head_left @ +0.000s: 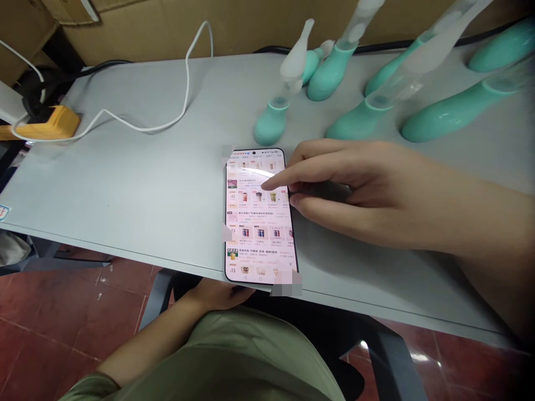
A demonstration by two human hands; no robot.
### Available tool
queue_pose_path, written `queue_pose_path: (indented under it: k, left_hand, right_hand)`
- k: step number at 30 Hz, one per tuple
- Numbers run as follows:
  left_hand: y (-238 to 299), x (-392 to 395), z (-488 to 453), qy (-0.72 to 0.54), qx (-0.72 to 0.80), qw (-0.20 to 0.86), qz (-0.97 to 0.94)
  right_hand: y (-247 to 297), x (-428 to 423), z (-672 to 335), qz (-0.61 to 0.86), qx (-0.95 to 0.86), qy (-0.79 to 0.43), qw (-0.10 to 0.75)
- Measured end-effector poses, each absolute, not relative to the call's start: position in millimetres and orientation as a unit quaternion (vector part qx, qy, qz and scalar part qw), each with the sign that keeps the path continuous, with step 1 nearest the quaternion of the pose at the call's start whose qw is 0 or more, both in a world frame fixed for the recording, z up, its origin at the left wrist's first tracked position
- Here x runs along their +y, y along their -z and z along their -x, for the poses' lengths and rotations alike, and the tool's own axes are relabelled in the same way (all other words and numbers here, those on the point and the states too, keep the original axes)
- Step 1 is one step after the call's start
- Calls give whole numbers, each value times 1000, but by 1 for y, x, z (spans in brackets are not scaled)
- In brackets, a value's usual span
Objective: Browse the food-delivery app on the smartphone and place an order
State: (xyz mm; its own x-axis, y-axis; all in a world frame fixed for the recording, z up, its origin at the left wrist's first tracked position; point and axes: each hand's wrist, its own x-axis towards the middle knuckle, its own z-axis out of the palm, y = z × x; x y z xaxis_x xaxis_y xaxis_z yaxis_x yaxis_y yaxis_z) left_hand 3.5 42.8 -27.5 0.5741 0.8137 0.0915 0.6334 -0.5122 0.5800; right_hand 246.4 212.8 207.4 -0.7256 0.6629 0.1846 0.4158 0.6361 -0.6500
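A smartphone (259, 217) lies flat on the grey table (159, 184), its lower end at the table's front edge, the screen lit with a shopping list of drinks. My right hand (355, 186) rests on the table to the right of it, forefinger stretched out and touching the screen, the other fingers curled under. My left hand (217, 294) is below the table edge, just under the phone's lower end; its fingers are tucked beneath the tabletop and hidden.
Several teal devices with clear tops (276, 111) stand and lie across the back right of the table. A white cable (184, 106) runs over the back left to a yellow power strip (52, 123). Cardboard boxes (167, 22) line the far edge. Red floor tiles lie below.
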Motion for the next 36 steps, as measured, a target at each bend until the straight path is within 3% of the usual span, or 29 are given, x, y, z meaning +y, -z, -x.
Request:
queue_pose_path:
  k: [36]
  left_hand:
    - [29,45,-4,-187,417,268,-848]
  right_hand:
    - [-205,212,-250,289,-890,-273,223]
